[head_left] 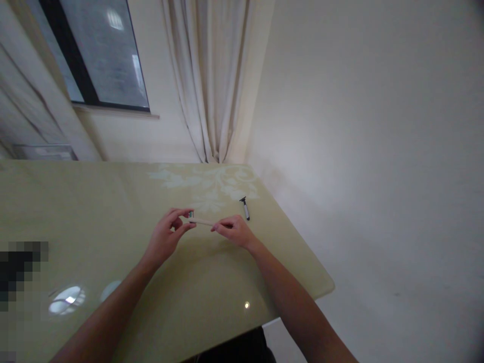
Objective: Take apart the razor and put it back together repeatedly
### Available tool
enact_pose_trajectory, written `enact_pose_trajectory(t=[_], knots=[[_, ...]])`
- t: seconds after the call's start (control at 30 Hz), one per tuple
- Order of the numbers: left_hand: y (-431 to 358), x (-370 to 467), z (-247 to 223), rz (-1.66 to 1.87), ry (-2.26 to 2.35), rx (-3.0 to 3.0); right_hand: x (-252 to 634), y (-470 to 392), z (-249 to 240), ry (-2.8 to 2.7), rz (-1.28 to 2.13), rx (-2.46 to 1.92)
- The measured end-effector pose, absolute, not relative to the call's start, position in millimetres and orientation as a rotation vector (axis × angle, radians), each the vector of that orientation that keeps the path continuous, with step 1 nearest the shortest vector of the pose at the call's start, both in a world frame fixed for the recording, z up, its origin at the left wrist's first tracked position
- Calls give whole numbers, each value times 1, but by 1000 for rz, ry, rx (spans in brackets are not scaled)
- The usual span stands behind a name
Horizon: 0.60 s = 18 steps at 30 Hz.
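Observation:
Above the table, both hands are on a razor (203, 222) with a pale, slim handle. My left hand (169, 231) pinches its small dark head (191, 215) between thumb and fingertips. My right hand (235, 230) is closed around the other end of the handle, which is partly hidden by the fingers. Just beyond my right hand lies a second razor (246, 208), black with a grey handle, its head pointing away from me. Fine detail of the held razor's head is too small to make out.
The glossy pale-green table (212, 292) has a white floral pattern near its far edge. Its right side runs close to a plain wall (363, 151). Curtains (215, 75) and a window (109, 50) stand behind. At the left is a dark, pixelated thing (18, 267).

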<state>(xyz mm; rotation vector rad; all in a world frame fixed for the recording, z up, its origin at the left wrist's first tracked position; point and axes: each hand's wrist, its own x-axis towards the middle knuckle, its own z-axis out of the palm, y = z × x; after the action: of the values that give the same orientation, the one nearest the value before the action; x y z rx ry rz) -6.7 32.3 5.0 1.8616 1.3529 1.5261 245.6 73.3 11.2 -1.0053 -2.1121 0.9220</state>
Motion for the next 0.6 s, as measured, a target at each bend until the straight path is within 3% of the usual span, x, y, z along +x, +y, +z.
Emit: enact_pose_trajectory(t=[0.6], knots=[[30,-4,7,1535,1339,1863,245,73,11,-2119,851,-1035]])
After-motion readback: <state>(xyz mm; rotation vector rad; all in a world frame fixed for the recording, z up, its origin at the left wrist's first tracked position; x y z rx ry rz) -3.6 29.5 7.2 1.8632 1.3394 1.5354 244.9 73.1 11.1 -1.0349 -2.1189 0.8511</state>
